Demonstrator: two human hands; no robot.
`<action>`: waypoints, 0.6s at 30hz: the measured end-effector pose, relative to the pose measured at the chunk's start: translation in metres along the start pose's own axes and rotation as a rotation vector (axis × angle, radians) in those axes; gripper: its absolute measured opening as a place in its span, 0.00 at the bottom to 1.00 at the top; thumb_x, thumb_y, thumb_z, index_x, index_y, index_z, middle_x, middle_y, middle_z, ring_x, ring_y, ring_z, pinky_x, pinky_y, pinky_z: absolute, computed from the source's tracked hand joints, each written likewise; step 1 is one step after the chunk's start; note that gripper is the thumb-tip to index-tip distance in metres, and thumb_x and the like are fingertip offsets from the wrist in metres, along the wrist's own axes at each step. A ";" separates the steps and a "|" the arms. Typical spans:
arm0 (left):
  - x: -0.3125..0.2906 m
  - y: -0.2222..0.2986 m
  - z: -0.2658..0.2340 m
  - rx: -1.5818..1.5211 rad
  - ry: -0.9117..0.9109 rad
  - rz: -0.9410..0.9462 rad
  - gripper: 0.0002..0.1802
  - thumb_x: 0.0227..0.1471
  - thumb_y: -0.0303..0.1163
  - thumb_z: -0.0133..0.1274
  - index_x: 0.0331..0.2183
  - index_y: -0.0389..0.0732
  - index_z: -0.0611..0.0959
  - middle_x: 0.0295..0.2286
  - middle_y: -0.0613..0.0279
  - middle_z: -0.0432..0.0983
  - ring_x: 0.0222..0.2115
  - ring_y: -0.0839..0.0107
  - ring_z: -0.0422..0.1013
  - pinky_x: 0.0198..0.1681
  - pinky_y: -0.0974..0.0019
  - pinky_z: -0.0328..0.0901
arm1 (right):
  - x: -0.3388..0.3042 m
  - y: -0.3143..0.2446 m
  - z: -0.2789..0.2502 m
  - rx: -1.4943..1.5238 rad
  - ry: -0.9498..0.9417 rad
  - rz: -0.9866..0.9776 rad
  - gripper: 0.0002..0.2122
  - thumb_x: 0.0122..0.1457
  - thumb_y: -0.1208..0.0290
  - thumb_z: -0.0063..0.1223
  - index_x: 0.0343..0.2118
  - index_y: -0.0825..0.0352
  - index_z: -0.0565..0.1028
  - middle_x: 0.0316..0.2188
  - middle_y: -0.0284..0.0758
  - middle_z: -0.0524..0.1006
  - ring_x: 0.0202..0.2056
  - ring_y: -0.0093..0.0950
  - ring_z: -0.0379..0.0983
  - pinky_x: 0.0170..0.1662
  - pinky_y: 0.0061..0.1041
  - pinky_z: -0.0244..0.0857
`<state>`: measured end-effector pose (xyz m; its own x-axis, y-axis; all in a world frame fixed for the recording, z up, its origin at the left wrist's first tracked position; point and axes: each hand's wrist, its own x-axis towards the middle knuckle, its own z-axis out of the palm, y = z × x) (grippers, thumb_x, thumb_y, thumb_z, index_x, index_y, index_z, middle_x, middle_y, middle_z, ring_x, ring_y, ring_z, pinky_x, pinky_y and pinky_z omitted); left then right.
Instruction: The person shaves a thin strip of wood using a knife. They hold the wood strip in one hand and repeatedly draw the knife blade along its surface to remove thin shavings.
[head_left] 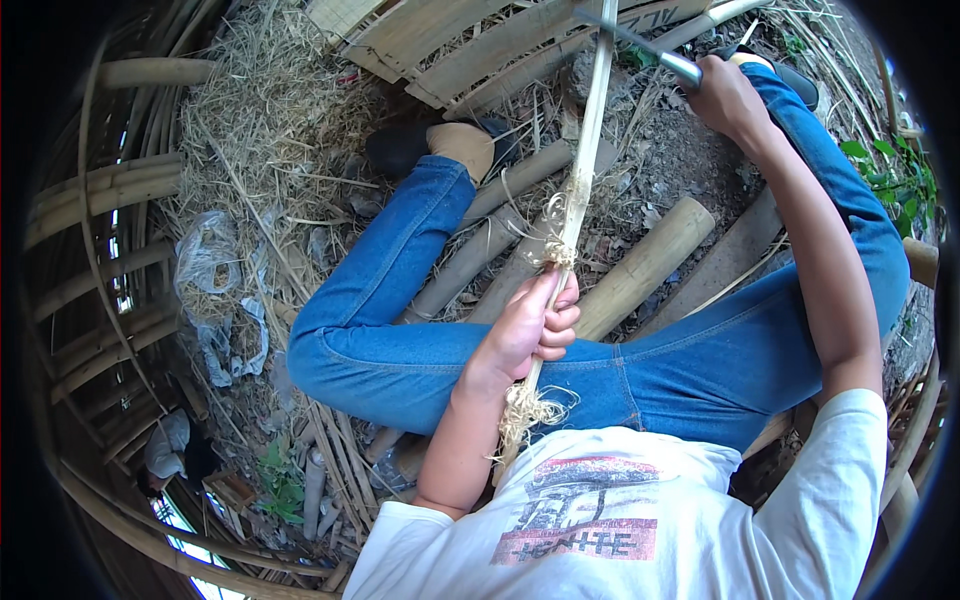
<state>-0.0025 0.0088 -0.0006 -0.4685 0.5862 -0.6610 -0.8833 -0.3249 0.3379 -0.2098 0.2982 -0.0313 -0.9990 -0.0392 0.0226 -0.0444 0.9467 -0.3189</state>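
My left hand (pixel 538 322) is closed around a long pale bamboo strip (pixel 587 160), which runs from my lap up past the top edge of the view. Curled shavings (pixel 560 245) cling to the strip just above that hand, and a bunch of shavings (pixel 528 415) hangs below it by my shirt. At the upper right, my right hand (pixel 728 98) is wrapped round the grey handle of a knife (pixel 668 60). Its blade reaches left to the strip and crosses it near the top; whether it cuts into the strip I cannot tell.
Thick bamboo poles (pixel 650 265) lie on the ground between my bent, jeans-clad legs. A wooden slat crate (pixel 460 60) stands at the top. Dry straw (pixel 270 110) and a crumpled clear plastic bag (pixel 210 270) lie to the left, beside a curved bamboo frame (pixel 110 190). Green leaves (pixel 900 180) grow at right.
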 end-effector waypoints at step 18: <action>-0.001 0.000 -0.001 0.006 -0.006 0.011 0.20 0.62 0.48 0.27 0.23 0.48 0.61 0.12 0.80 0.47 0.10 0.90 0.40 0.10 0.81 0.35 | -0.048 -0.061 -0.021 0.026 -0.266 -0.401 0.06 0.45 0.73 0.56 0.23 0.71 0.75 0.20 0.47 0.74 0.27 0.43 0.74 0.33 0.38 0.68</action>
<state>-0.0019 0.0079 -0.0004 -0.4787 0.5866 -0.6533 -0.8779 -0.3275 0.3492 -0.1590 0.2486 0.0071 -0.8708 -0.4828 -0.0933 -0.4230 0.8322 -0.3584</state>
